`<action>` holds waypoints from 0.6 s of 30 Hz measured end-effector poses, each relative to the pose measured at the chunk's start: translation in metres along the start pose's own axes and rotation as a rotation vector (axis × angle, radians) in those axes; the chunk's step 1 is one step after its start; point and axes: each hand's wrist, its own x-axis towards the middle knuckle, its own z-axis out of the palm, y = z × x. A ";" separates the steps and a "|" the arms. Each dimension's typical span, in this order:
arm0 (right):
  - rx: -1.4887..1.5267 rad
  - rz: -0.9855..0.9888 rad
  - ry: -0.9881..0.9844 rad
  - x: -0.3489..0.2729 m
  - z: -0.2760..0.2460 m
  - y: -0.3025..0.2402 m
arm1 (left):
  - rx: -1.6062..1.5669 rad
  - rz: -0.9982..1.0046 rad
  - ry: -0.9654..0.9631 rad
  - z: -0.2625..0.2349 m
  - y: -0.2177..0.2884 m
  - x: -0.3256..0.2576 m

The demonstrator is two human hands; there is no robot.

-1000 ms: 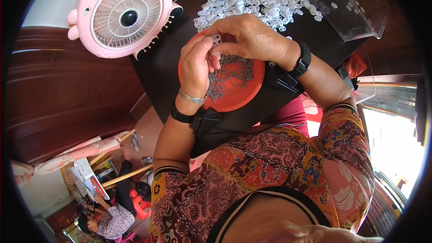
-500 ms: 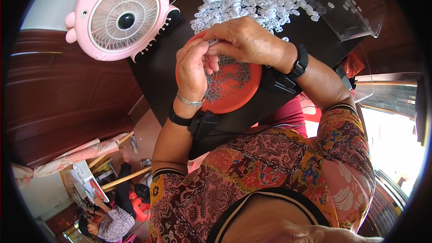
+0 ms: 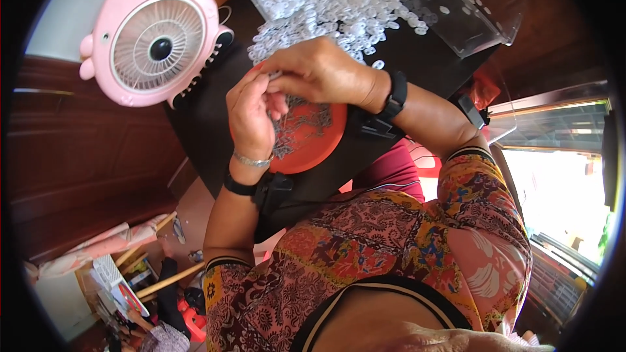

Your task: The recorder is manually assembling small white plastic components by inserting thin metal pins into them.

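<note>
Above a round orange-red dish [image 3: 319,150], both of my hands meet with their fingers bent together. My left hand [image 3: 253,117] has its thumb and fingers closed on a small white plastic piece [image 3: 274,75], only part of which shows. From the right, my right hand [image 3: 321,72] pinches at the same piece, its fingertips partly hidden behind the thumb. Many thin grey metal pins [image 3: 306,120] lie scattered in the dish below. Just beyond my hands spreads a heap of small white oval plastic pieces [image 3: 326,6] with holes in them.
A pink animal-shaped fan [image 3: 127,16] stands at the left of the dark table [image 3: 202,130]. At the back right, a clear plastic box [image 3: 479,39] lies with white pieces in it. Another person [image 3: 166,337] is low at the far left, near wooden poles.
The whole view has shifted, so table, fan and hands sit farther left. My hands stay together over the dish, with the white piece between the fingers.
</note>
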 end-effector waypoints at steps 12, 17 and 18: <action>0.005 0.008 -0.012 0.007 -0.011 -0.003 | 0.031 0.059 -0.012 0.001 0.002 0.001; -0.070 0.026 -0.030 0.006 -0.008 0.000 | 0.093 0.068 -0.021 -0.004 0.002 0.002; -0.088 -0.015 -0.027 0.006 -0.008 0.000 | 0.093 0.065 -0.020 -0.005 0.002 0.002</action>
